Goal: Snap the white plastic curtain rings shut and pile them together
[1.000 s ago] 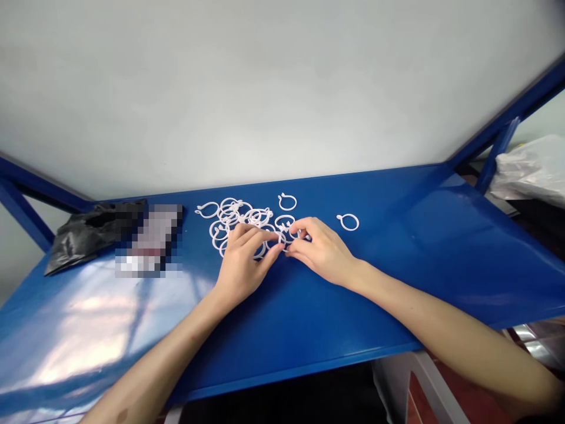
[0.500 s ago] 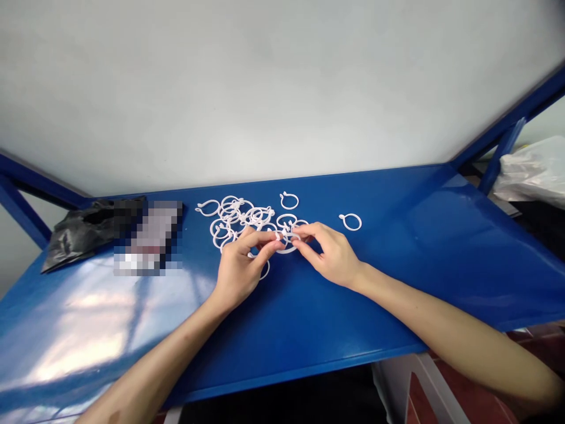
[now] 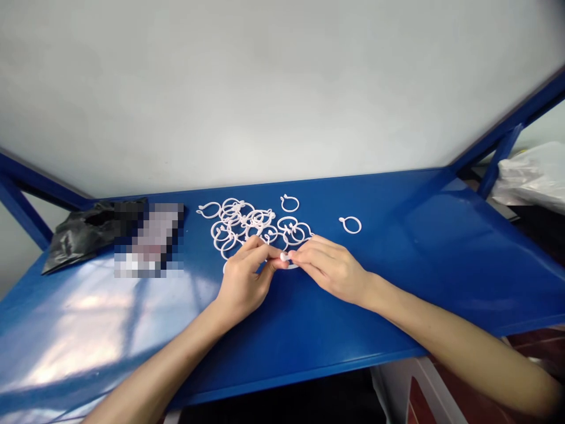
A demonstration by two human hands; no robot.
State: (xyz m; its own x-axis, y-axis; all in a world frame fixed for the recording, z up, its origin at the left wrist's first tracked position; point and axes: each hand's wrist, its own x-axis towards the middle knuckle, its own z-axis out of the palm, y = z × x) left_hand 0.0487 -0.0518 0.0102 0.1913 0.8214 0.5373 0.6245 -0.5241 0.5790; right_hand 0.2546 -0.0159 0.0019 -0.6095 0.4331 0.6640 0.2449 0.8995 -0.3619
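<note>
In the middle of the blue table [image 3: 335, 330], both hands hold one white plastic curtain ring [image 3: 285, 257] between them. My left hand [image 3: 245, 271] pinches the ring's left part with thumb and forefinger. From the other side, my right hand [image 3: 333, 265] grips it with its fingertips pressed together. The fingers hide most of this ring; a small rounded end and a bit of its lower curve show. Several more white rings lie in a loose, overlapping pile [image 3: 241, 221] just beyond my hands. One ring [image 3: 290, 210] sits behind the pile, and another ring [image 3: 359, 225] lies apart to the right.
On the left lie a crumpled black plastic bag [image 3: 75, 235] and a pixelated flat object [image 3: 154, 235]. Blue frame bars [image 3: 498, 156] rise at both sides of the table, with a pale wall [image 3: 282, 94] behind. A clear plastic bag [image 3: 536, 174] is at the far right.
My hands and the held ring have come slightly nearer to me. The ring has turned, its round outline now mostly hidden, and my right fingers have closed in around it.
</note>
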